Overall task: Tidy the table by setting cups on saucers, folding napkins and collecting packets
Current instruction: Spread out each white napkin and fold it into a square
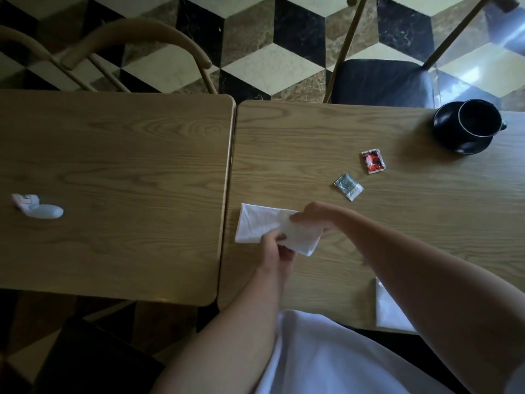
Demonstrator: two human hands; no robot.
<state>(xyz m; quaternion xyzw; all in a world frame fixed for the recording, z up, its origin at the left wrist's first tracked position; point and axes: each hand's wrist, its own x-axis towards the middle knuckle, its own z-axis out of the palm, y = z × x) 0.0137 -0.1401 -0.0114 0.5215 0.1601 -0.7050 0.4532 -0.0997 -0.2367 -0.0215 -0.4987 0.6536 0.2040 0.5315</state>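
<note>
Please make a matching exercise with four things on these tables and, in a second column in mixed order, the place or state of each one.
1. black cup
2. white napkin
3. red packet
4. crumpled white item

a. alone on the left table
b. held by both hands
c. standing on a black saucer
d. lying next to a grey packet

Pairs: 1-c, 2-b, 3-d, 4-a

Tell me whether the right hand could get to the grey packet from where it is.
Probably yes: bare table lies between the right hand and the grey packet, but the hand grips the napkin and must release it first.
</note>
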